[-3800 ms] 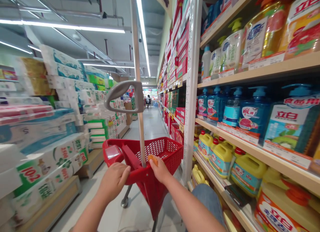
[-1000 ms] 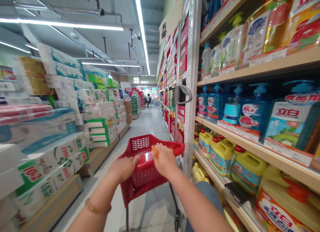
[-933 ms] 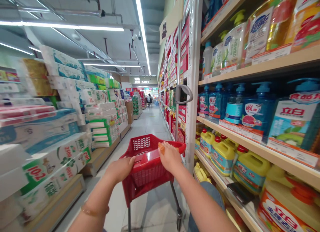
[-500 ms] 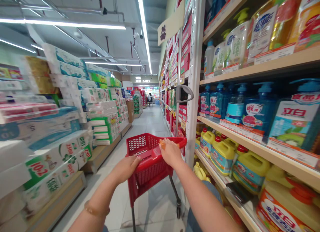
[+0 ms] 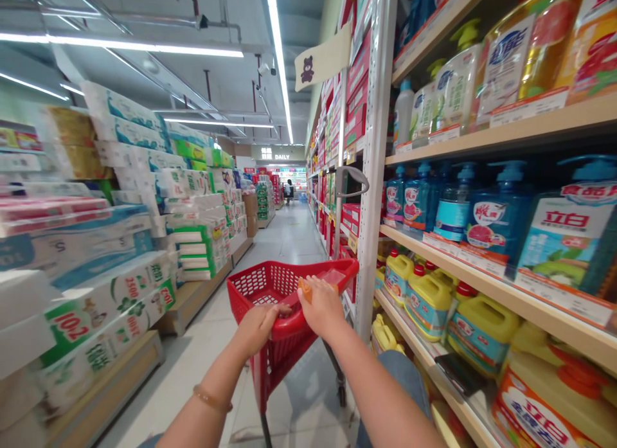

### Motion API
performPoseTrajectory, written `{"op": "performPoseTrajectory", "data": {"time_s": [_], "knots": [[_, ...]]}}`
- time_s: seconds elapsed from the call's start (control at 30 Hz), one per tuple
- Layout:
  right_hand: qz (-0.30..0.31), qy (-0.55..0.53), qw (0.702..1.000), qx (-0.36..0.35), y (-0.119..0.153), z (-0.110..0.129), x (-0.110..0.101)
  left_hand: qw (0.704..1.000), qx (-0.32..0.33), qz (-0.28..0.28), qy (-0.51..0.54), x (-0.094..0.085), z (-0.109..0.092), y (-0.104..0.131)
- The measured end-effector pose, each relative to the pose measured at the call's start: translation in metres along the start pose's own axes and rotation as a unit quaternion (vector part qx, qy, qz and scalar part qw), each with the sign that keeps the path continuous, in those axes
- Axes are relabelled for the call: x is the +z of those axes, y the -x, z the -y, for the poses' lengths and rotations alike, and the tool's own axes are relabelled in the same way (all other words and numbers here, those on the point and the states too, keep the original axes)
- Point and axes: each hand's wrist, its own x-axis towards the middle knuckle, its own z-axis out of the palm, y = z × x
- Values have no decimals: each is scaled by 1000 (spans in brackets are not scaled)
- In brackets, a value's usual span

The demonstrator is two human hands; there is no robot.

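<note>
A red plastic shopping cart (image 5: 263,281) with perforated basket walls stands in front of me at an angle. My left hand (image 5: 258,326) is closed over the left part of its handle, fingers curled over the bar. Further right on the same handle, my right hand (image 5: 321,306) grips the bar. A small orange piece (image 5: 304,288) shows beside the right fingers; whether it belongs to the cart or is a separate item, I cannot tell. A bracelet (image 5: 212,398) circles my left wrist. The basket's floor is mostly hidden.
Packs of toilet paper (image 5: 110,306) are stacked on low platforms along the left. Close on the right, a shelf (image 5: 482,258) holds dish soap bottles and yellow jugs (image 5: 482,326). A grey hook-shaped handle (image 5: 353,181) sticks out by the white upright (image 5: 378,114). Tiled aisle floor (image 5: 279,236) runs ahead.
The cart has swung round, its left front corner moving left. My left hand has shifted right along with the handle, and my right hand slightly left and down. Both keep their grip.
</note>
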Motion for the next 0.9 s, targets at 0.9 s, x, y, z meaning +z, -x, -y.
{"op": "performPoseTrajectory", "data": {"time_s": [0.9], "knots": [[12,97,994,49,22,-10,-26,984,-105,-63,-132,44,26,-16]]}}
